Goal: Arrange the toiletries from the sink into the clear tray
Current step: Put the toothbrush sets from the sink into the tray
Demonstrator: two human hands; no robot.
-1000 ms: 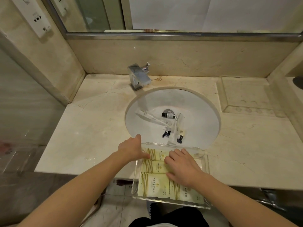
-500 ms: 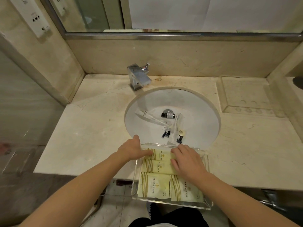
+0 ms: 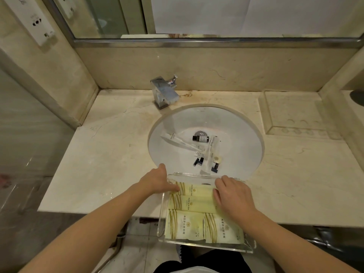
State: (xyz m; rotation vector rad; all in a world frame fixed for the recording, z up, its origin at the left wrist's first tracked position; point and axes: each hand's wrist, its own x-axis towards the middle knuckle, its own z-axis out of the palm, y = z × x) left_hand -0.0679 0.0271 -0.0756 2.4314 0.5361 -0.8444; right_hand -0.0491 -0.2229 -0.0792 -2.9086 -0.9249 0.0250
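A clear tray (image 3: pixel 160 219) sits at the counter's front edge, partly overhanging it. Several pale yellow sachets (image 3: pixel 185 226) lie flat inside in rows. My left hand (image 3: pixel 155 181) rests at the tray's far-left corner, fingertips on the top sachet (image 3: pixel 194 191). My right hand (image 3: pixel 231 195) lies palm down on the right ends of the upper sachets, fingers spread. In the white sink (image 3: pixel 246 134) remain a white tube (image 3: pixel 177 141), a small dark bottle (image 3: pixel 201 138), clear-wrapped sticks (image 3: pixel 209 152) and small dark-capped items (image 3: pixel 199 161).
A chrome faucet (image 3: pixel 164 92) stands behind the sink at left. A second clear tray (image 3: pixel 295 113) sits on the marble counter (image 3: pixel 102 158) at right. A mirror and wall sockets (image 3: pixel 37 22) are behind; walls close both sides.
My right hand has slid from the tray's middle toward its far-right corner, uncovering more of the upper sachets. My left hand has stayed at the far-left corner.
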